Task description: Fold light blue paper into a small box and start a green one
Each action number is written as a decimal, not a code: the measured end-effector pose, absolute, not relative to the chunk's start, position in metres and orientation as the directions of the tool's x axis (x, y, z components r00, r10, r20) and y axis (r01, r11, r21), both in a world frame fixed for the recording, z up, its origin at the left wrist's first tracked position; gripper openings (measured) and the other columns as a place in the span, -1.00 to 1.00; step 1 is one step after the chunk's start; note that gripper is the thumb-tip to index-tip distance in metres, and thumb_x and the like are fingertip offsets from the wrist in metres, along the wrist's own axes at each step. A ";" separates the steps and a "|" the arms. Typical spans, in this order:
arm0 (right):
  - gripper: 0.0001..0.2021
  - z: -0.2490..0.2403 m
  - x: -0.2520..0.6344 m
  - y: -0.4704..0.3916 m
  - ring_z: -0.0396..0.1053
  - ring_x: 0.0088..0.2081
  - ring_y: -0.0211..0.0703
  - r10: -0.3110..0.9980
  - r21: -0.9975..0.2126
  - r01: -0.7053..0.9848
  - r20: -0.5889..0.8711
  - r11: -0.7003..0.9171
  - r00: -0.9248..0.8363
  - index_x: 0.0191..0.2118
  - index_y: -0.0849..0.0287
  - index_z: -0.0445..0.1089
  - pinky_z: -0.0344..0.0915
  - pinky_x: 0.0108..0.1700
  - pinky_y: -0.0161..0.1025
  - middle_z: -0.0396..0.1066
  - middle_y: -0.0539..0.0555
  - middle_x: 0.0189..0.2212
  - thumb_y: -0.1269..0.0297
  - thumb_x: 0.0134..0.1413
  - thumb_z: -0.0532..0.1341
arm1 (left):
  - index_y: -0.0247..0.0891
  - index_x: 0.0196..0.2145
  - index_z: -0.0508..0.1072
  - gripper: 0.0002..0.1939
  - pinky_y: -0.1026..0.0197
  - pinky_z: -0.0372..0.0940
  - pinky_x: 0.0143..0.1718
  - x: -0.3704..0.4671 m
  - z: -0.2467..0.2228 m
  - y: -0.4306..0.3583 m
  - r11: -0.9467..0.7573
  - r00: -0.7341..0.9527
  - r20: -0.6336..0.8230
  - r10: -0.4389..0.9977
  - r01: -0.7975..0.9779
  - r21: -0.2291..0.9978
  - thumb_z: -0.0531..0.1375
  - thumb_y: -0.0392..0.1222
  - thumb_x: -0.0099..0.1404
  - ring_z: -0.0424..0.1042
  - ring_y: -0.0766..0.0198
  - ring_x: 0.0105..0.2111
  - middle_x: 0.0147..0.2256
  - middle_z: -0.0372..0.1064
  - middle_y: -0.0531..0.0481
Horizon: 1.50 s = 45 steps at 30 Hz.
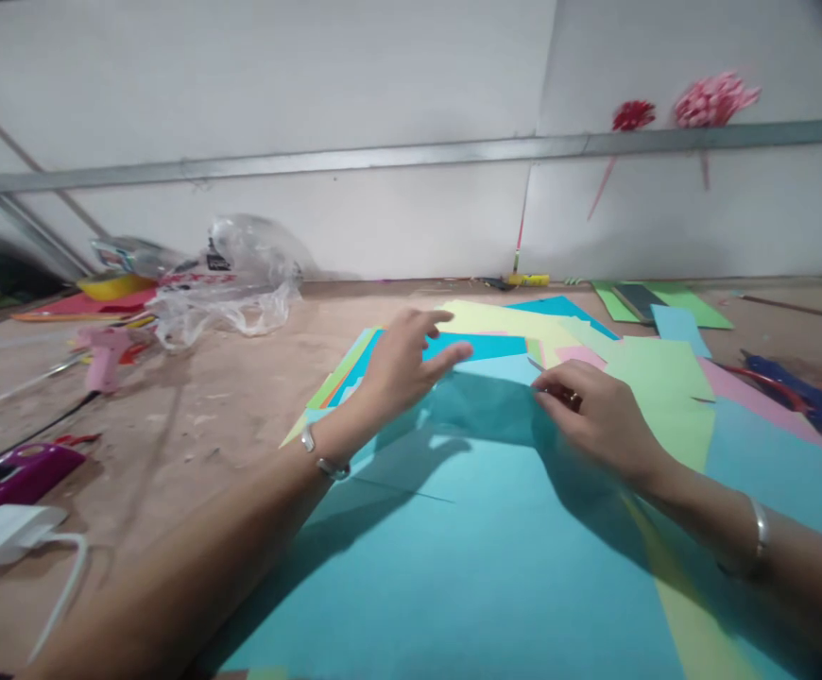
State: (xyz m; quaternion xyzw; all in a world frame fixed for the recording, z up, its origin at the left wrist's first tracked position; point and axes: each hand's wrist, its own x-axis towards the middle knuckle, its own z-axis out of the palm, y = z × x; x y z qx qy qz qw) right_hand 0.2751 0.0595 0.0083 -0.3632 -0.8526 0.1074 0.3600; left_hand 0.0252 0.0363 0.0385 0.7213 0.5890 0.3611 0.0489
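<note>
A large light-blue sheet of paper [482, 548] lies in front of me. My right hand [595, 416] is closed in a pinch above its far part, at the right end of a shaded piece of blue paper [488, 406]. A small thin tip shows just past the pinching fingers. My left hand [411, 359] hovers near the left end of that piece, thumb and fingers apart, holding nothing. Shadows of both hands fall across the large sheet. A thin dark line [411, 489] crosses the sheet below my left wrist.
Coloured sheets [659, 378] spread behind and to the right, with blue-handled pliers or a similar tool [814, 387]. On the left are a pink glue gun [103, 359], a purple power strip [35, 477], a white charger [10, 534] and a plastic bag [241, 283]. Paper flowers [714, 102] hang from the wall rail.
</note>
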 end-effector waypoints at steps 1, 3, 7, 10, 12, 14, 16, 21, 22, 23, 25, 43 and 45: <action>-0.91 0.011 0.276 0.060 0.29 -0.46 -0.24 0.704 -0.469 0.536 0.573 0.702 -0.420 -0.40 0.17 0.39 0.20 -0.38 -0.29 0.38 0.00 -0.49 0.39 0.11 0.17 | -0.22 -0.04 0.43 -0.58 0.15 0.28 -0.18 0.029 0.034 0.039 -0.309 -0.089 0.553 0.828 0.751 0.584 0.17 0.12 0.30 0.37 0.19 -0.24 -0.21 0.38 -0.10; -0.90 0.014 0.277 0.060 0.26 -0.49 -0.27 0.710 -0.506 0.520 0.616 0.688 -0.341 -0.42 0.17 0.36 0.19 -0.40 -0.30 0.37 -0.02 -0.51 0.37 0.11 0.17 | -0.24 -0.06 0.40 -0.55 0.15 0.31 -0.19 0.036 0.022 0.042 -0.368 -0.222 0.550 0.805 0.539 0.757 0.18 0.16 0.27 0.39 0.18 -0.19 -0.19 0.38 -0.11; -0.90 0.013 0.277 0.060 0.23 -0.52 -0.30 0.777 -0.633 0.461 0.573 0.622 -0.261 -0.39 0.16 0.37 0.17 -0.43 -0.31 0.36 -0.04 -0.53 0.30 0.11 0.17 | -0.26 0.04 0.28 -0.28 0.07 0.33 -0.09 0.047 -0.005 0.044 -0.306 -0.262 0.321 0.910 0.096 0.947 0.36 0.20 0.05 0.39 0.09 -0.06 -0.07 0.34 -0.17; -0.87 0.012 0.275 0.061 0.25 -0.52 -0.28 0.880 -0.808 0.349 0.434 0.475 -0.192 -0.34 0.16 0.39 0.22 -0.45 -0.30 0.35 -0.04 -0.53 0.22 0.09 0.19 | -0.26 0.08 0.26 -0.12 0.01 0.27 0.04 0.049 -0.016 0.043 -0.238 -0.227 0.207 0.952 -0.118 0.964 0.43 0.22 -0.07 0.33 0.00 0.06 0.01 0.30 -0.23; -0.83 0.011 0.273 0.061 0.26 -0.52 -0.26 0.936 -0.914 0.221 0.306 0.341 -0.176 -0.33 0.17 0.37 0.27 -0.47 -0.29 0.34 -0.04 -0.55 0.17 0.04 0.22 | -0.25 0.11 0.28 -0.08 -0.02 0.22 0.12 0.051 -0.015 0.041 -0.203 -0.092 0.185 0.978 -0.259 0.944 0.46 0.23 -0.11 0.29 -0.05 0.12 0.07 0.30 -0.27; -0.78 0.011 0.270 0.060 0.26 -0.52 -0.27 0.959 -0.970 0.104 0.197 0.221 -0.204 -0.33 0.17 0.36 0.29 -0.49 -0.29 0.32 -0.06 -0.56 0.12 -0.02 0.27 | -0.24 0.12 0.31 -0.10 -0.06 0.20 0.14 0.054 -0.009 0.037 -0.135 0.104 0.184 0.977 -0.360 0.923 0.45 0.23 -0.08 0.28 -0.11 0.14 0.08 0.33 -0.28; -0.74 0.010 0.266 0.056 0.26 -0.52 -0.28 0.957 -0.990 0.035 0.126 0.140 -0.260 -0.34 0.16 0.34 0.28 -0.49 -0.30 0.30 -0.07 -0.57 0.09 -0.06 0.30 | -0.24 0.10 0.36 -0.15 -0.11 0.22 0.11 0.057 -0.002 0.031 -0.048 0.283 0.177 0.942 -0.411 0.910 0.45 0.20 -0.07 0.32 -0.17 0.10 0.04 0.38 -0.28; -0.70 0.010 0.261 0.045 0.23 -0.51 -0.29 0.948 -0.998 0.025 0.040 0.050 -0.315 -0.38 0.16 0.34 0.23 -0.46 -0.30 0.30 -0.08 -0.56 0.03 -0.10 0.31 | -0.27 -0.09 0.47 -0.35 0.01 0.34 -0.08 0.057 0.002 0.025 0.056 0.360 0.125 0.925 -0.455 0.889 0.51 0.02 -0.11 0.48 -0.03 -0.14 -0.17 0.50 -0.16; -0.70 0.010 0.260 0.044 0.23 -0.49 -0.29 0.952 -0.998 0.039 0.039 0.053 -0.305 -0.39 0.16 0.35 0.21 -0.44 -0.30 0.31 -0.07 -0.54 0.03 -0.11 0.32 | -0.26 -0.13 0.48 -0.38 0.06 0.35 -0.12 0.055 0.000 0.027 0.046 0.315 0.115 0.942 -0.460 0.887 0.52 -0.01 -0.13 0.49 0.04 -0.20 -0.22 0.51 -0.12; -0.70 0.011 0.260 0.043 0.24 -0.47 -0.29 0.955 -0.997 0.051 0.039 0.056 -0.294 -0.40 0.17 0.36 0.20 -0.42 -0.30 0.32 -0.06 -0.52 0.04 -0.13 0.32 | -0.26 -0.16 0.48 -0.41 0.11 0.36 -0.17 0.052 -0.002 0.028 0.033 0.268 0.104 0.958 -0.465 0.885 0.52 -0.04 -0.14 0.49 0.10 -0.25 -0.26 0.51 -0.08; -0.71 0.011 0.260 0.042 0.24 -0.44 -0.28 0.960 -0.997 0.054 0.035 0.053 -0.278 -0.42 0.18 0.36 0.19 -0.40 -0.29 0.33 -0.04 -0.49 0.05 -0.16 0.33 | -0.25 -0.19 0.48 -0.46 0.18 0.36 -0.25 0.048 -0.005 0.032 0.036 0.196 0.064 0.979 -0.470 0.882 0.52 -0.09 -0.13 0.49 0.18 -0.34 -0.33 0.50 -0.02; -0.72 0.003 0.289 0.011 0.34 -0.51 -0.22 0.569 -0.432 0.427 0.281 0.794 -0.773 -0.06 0.08 0.48 0.21 -0.46 -0.29 0.47 0.01 -0.50 0.28 0.23 0.08 | -0.20 0.16 0.31 -0.20 -0.11 0.25 0.05 0.041 -0.011 0.042 -0.035 -0.187 0.123 0.975 0.414 0.910 0.44 -0.21 -0.04 0.36 -0.07 0.02 -0.08 0.37 -0.19; -0.75 -0.015 0.303 -0.008 0.40 -0.39 -0.22 0.391 -0.406 0.269 0.255 0.873 -0.884 -0.03 -0.01 0.45 0.29 -0.39 -0.29 0.51 0.01 -0.35 0.20 0.29 0.09 | -0.21 -0.01 0.47 -0.48 -0.14 0.22 0.09 0.040 -0.014 0.043 -0.150 -0.083 0.235 0.969 0.560 0.815 0.36 -0.27 0.02 0.34 -0.05 0.00 -0.13 0.36 -0.14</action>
